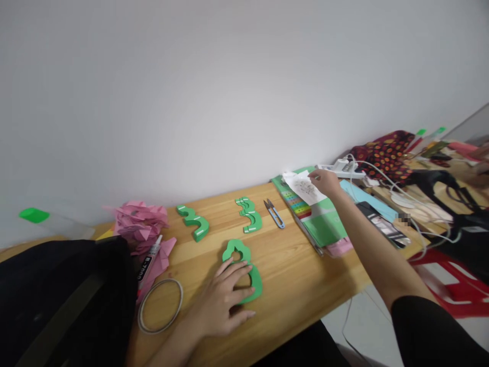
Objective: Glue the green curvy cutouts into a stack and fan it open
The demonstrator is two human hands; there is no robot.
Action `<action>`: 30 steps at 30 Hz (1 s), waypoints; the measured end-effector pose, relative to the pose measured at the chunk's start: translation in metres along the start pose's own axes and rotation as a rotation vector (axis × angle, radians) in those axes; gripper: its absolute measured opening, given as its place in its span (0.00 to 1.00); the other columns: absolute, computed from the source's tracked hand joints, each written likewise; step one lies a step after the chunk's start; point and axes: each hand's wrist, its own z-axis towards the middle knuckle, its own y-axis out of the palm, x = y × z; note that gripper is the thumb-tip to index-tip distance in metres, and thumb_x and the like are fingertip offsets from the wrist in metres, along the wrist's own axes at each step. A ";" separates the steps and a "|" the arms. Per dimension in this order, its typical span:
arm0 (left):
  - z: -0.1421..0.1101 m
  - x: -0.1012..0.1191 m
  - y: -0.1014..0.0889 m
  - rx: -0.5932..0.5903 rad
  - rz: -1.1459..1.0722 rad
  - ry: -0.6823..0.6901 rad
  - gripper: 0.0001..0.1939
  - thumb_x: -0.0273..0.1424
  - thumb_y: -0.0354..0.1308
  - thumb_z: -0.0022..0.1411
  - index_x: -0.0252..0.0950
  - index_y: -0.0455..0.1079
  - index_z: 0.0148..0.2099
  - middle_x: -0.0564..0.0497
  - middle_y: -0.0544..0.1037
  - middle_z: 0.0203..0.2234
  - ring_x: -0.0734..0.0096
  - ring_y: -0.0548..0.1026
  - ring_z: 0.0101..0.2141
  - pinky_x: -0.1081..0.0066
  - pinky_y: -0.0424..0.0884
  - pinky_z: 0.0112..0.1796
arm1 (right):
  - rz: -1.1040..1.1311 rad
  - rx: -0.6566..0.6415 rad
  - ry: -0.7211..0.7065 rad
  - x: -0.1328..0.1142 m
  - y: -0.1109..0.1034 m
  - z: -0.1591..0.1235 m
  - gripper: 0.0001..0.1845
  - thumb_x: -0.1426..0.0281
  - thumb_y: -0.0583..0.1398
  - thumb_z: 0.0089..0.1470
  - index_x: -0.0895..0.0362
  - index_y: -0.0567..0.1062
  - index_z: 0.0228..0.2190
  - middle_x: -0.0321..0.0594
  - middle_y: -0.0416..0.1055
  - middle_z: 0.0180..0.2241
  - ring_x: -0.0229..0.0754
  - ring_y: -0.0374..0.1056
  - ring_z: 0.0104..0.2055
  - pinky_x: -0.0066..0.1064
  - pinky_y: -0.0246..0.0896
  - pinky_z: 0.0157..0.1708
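My left hand (pixel 222 300) lies flat with fingers spread on a green paper cutout (pixel 241 265) on the wooden table (pixel 290 285). My right hand (pixel 324 182) reaches far to the right and pinches a white printed sheet (pixel 303 187) that lies over a green folder (pixel 324 224). Two more green wavy cutouts, one (pixel 194 222) at the left and one (pixel 249 214) in the middle, rest further back. Small blue-handled snips (pixel 274 212) lie beside them.
Pink paper scraps (pixel 140 220), a glue tube (pixel 150 259) and a roll of thin tape (pixel 160 306) sit left. A black bag (pixel 61 300) fills the near left. A power strip (pixel 341 168), cables, patterned fabric (pixel 385 153) and a red stool (pixel 454 285) are right.
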 end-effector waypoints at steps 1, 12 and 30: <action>0.000 0.000 0.001 0.003 -0.003 -0.001 0.16 0.42 0.57 0.61 0.43 0.75 0.48 0.42 0.72 0.54 0.51 0.69 0.56 0.41 0.65 0.54 | 0.015 0.011 0.004 -0.001 0.000 -0.002 0.10 0.73 0.57 0.44 0.58 0.79 0.28 0.46 0.78 0.33 0.46 0.70 0.33 0.38 0.63 0.39; -0.004 -0.005 -0.003 0.312 0.036 -0.035 0.19 0.33 0.51 0.64 0.39 0.65 0.57 0.41 0.71 0.54 0.54 0.67 0.55 0.49 0.64 0.54 | 0.435 0.059 0.099 -0.006 -0.010 -0.034 0.27 0.56 0.56 0.49 0.60 0.69 0.45 0.42 0.75 0.29 0.37 0.68 0.22 0.29 0.64 0.21; -0.016 -0.008 -0.036 -0.014 -0.016 -0.533 0.06 0.26 0.53 0.61 0.36 0.72 0.37 0.49 0.75 0.35 0.65 0.74 0.37 0.64 0.72 0.39 | 0.543 -0.643 -0.228 -0.080 -0.001 -0.210 0.14 0.59 0.57 0.54 0.56 0.76 0.33 0.42 0.78 0.32 0.40 0.71 0.30 0.30 0.65 0.28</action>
